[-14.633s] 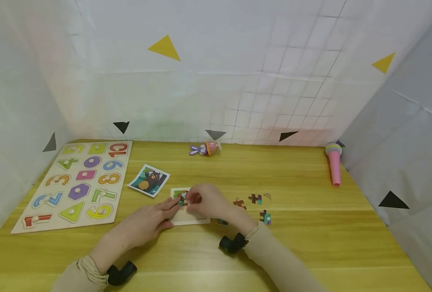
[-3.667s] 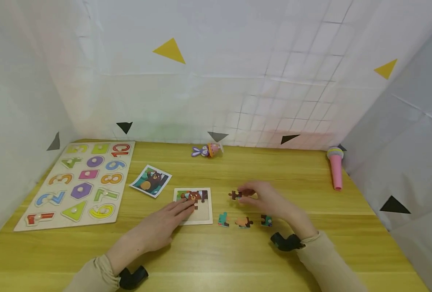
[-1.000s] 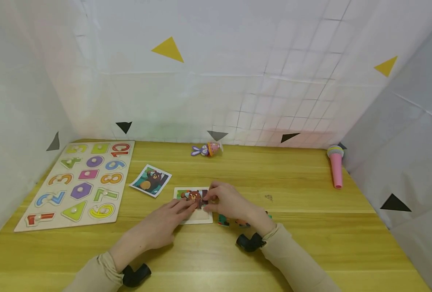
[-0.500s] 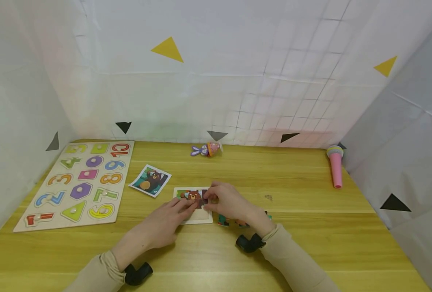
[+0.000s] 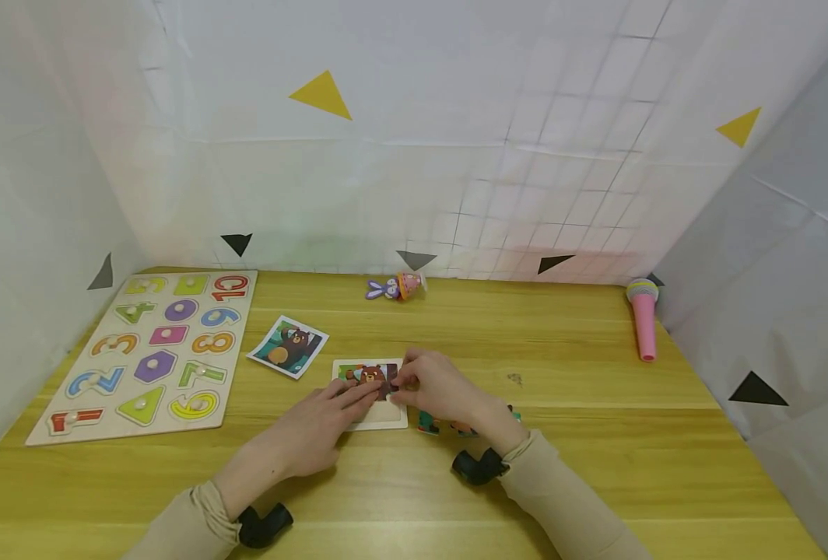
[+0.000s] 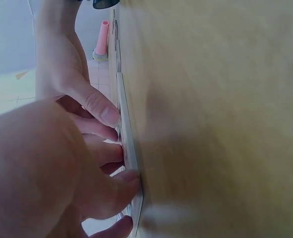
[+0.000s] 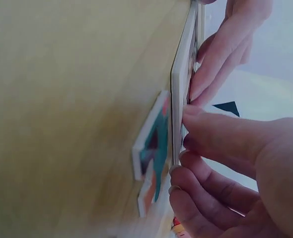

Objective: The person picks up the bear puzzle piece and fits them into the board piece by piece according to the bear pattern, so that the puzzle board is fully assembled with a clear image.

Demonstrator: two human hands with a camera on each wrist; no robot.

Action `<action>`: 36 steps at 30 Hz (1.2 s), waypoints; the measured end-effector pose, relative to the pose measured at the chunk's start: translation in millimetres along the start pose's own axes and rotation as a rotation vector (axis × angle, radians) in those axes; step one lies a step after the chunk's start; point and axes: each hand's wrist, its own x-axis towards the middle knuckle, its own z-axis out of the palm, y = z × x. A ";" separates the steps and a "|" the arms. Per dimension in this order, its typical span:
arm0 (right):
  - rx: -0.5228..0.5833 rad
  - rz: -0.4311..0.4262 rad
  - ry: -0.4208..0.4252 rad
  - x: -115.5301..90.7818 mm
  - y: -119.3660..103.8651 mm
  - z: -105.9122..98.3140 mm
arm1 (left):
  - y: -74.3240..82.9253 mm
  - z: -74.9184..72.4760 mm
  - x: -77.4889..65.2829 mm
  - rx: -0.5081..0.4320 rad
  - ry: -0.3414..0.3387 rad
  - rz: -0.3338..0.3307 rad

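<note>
A small wooden puzzle tray [image 5: 372, 427] lies mid-table with part of a bear picture [image 5: 370, 374] assembled in its upper portion; bare wood shows below. My left hand [image 5: 300, 435] rests its outstretched fingers on the assembled pieces. At the tray's right side, my right hand [image 5: 442, 389] pinches a dark puzzle piece between thumb and forefinger, mostly covered by the fingers. Beside the tray, partly under the right wrist, lie several loose pieces, including a teal one [image 5: 427, 423] and an orange-brown one [image 5: 464, 428]. In the right wrist view, a teal piece [image 7: 159, 141] lies beside the tray edge.
A bear picture card [image 5: 289, 347] lies behind and left of the tray. The number-and-shape board [image 5: 123, 361] covers the table's left side. A rabbit figurine [image 5: 394, 287] lies at the back, and a pink toy microphone [image 5: 643, 323] at the far right.
Since 3.7 s ago the right hand has come left from the loose pieces to the tray, bringing a brown piece. More bear pieces fill the tray than 14.6 s ago. The left hand stays.
</note>
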 end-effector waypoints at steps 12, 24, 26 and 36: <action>-0.036 0.009 0.005 -1.6 -0.6 3.4 | 5.0 -0.8 4.2 0.041 -0.006 -0.020; -0.023 -0.009 0.012 -3.1 0.9 5.1 | -7.8 -2.3 -4.3 -0.051 -0.015 0.016; -0.020 -0.008 0.012 -3.4 0.6 4.8 | -8.0 -2.9 -4.9 -0.057 -0.013 0.012; -0.050 -0.051 0.017 -5.0 5.0 4.0 | -14.3 -9.4 -19.6 -0.032 0.108 -0.028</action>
